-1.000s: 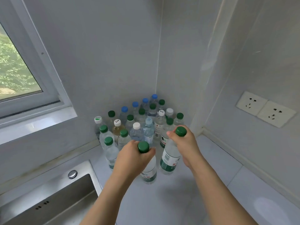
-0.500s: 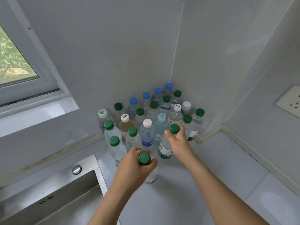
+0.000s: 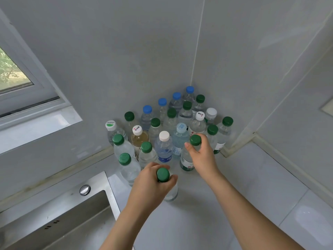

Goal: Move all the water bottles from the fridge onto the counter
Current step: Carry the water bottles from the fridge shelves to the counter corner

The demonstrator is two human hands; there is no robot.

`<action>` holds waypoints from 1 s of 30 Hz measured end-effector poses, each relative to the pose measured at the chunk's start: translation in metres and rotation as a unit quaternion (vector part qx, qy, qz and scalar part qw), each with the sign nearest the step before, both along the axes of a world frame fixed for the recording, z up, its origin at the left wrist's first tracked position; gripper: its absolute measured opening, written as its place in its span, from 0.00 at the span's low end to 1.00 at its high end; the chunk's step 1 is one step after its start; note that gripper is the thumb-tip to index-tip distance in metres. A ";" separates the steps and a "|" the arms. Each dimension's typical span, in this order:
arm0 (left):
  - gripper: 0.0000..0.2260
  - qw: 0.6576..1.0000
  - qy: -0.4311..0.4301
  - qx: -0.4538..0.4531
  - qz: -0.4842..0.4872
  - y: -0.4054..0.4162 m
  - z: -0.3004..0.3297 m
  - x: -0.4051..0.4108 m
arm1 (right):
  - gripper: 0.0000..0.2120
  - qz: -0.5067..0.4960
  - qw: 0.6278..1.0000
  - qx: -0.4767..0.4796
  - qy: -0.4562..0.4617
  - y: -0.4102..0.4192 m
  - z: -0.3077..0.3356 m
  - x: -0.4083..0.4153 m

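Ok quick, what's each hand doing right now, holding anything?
Left hand: grips a green-capped bottle by its neck.
Right hand: grips another green-capped bottle at the neck.

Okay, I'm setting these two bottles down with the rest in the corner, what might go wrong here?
1. The right hand is setting its bottle tight against the cluster; a nudge may topple upright neighbours like dominoes.
2. The left hand grips its bottle only near the cap, so it might swing or land tilted.
3. The sink lies just left of the outer bottles; a knocked one may roll in.
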State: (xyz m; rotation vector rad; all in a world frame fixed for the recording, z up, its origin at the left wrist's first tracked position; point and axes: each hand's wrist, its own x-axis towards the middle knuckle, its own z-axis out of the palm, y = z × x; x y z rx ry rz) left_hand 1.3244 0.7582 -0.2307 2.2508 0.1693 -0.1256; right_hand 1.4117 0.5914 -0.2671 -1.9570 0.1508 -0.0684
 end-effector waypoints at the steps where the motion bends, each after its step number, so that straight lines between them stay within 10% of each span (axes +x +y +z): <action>1: 0.16 1.000 0.003 0.001 -0.001 -0.001 0.000 0.000 | 0.18 0.000 1.000 0.000 0.002 0.000 0.000 -0.001; 30: 0.16 0.987 -0.107 0.089 0.081 -0.063 -0.013 0.039 | 0.26 0.014 0.995 -0.100 -0.013 -0.057 0.006 -0.066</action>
